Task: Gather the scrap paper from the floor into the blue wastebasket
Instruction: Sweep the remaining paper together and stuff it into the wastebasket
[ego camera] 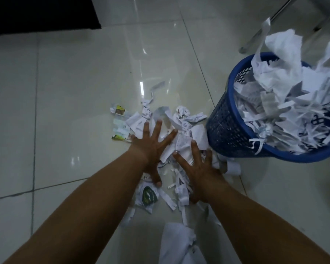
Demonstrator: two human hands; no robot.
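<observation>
Pressing flat with fingers (158, 125) splayed wide, palms down, 2 hands on the scrap paper (181, 141) heaped on the floor (74, 111): left hand (152, 149) at the heap's left edge, right hand (200, 168) just beside it, nearer the blue wastebasket (231, 130). Pinching nothing. Touching the heap's right edge, wastebasket tilted and overflowing with white strips. Bordered at the far left by a colored wrapper (120, 122). Bare tile wide open to the left and beyond; dark mat (42, 12) well apart, top left.
</observation>
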